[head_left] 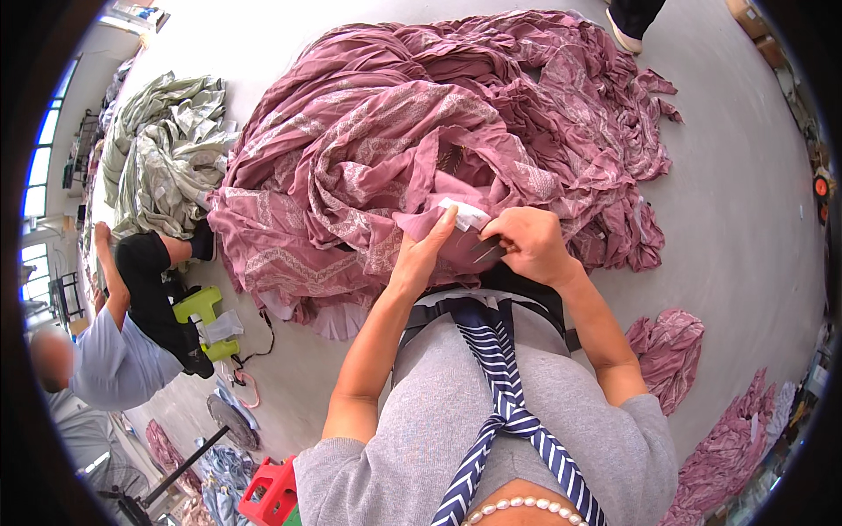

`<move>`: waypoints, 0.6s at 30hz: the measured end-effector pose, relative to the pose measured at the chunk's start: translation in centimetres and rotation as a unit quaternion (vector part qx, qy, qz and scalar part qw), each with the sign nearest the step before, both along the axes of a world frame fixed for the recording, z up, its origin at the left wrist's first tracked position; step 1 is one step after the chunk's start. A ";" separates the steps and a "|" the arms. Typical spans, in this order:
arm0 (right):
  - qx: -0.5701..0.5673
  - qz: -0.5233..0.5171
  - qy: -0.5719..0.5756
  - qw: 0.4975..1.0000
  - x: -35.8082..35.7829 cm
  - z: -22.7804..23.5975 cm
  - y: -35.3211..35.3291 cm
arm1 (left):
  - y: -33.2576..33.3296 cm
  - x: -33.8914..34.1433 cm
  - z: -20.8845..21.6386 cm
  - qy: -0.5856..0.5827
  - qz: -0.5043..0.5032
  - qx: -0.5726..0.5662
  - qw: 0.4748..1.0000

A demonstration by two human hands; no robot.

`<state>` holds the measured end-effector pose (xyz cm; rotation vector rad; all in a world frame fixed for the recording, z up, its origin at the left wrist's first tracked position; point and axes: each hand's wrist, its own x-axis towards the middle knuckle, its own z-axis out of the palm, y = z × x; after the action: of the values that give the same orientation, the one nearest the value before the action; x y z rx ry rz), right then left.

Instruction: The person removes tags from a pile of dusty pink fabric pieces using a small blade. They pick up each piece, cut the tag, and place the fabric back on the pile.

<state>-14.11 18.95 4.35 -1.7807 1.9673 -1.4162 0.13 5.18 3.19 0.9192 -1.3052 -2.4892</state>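
Observation:
A large heap of dusty-pink patterned fabric (351,131) lies in front of me, with pale zigzag bands across it. My left hand (421,254) pinches an edge of this cloth, thumb on top, beside a white label (465,214). Close on its right, my right hand (531,245) is closed, fingertips at the cloth edge by the label. From under its curled fingers stick out the dark, pointed blades of what look like thread snips (485,253). The handle is hidden in the palm.
Left of the heap lies a pile of pale green fabric (167,149). A seated person (132,351) is beside it, near a lime-green stool (200,307). A red stool (270,493) stands at lower left. Smaller pink bundles (668,351) lie at right. Another person's shoe (624,37) shows at the top.

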 end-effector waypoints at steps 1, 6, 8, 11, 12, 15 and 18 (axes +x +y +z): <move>0.025 -0.031 -0.044 0.998 0.2 0.3 0.0 | 0.1 0.1 -0.4 -0.004 -0.002 -0.078 0.997; 0.107 -0.098 -0.263 0.954 0.5 1.4 -1.0 | 1.2 0.6 -1.1 0.009 0.000 -0.194 0.981; 0.097 -0.085 -0.256 0.958 0.2 1.0 -2.3 | 1.3 0.7 -0.9 0.024 0.010 -0.168 0.986; 0.194 -0.060 -0.200 0.959 -0.4 1.1 -3.3 | 1.4 0.9 -0.6 0.035 0.023 -0.130 0.991; 0.190 -0.053 -0.226 0.954 -0.4 1.2 -3.3 | 1.3 1.0 -0.6 0.031 0.018 -0.116 0.993; 0.140 -0.024 -0.261 0.955 -0.5 0.8 -3.2 | 0.9 1.0 -0.2 0.034 0.020 -0.086 0.996; 0.106 -0.013 -0.432 0.895 -0.8 0.8 -3.2 | 0.9 0.9 0.3 0.033 0.027 -0.074 0.996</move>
<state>-14.91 15.73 5.18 -0.7854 1.5514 -1.5376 1.00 6.09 3.50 0.8193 -1.4012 -2.3253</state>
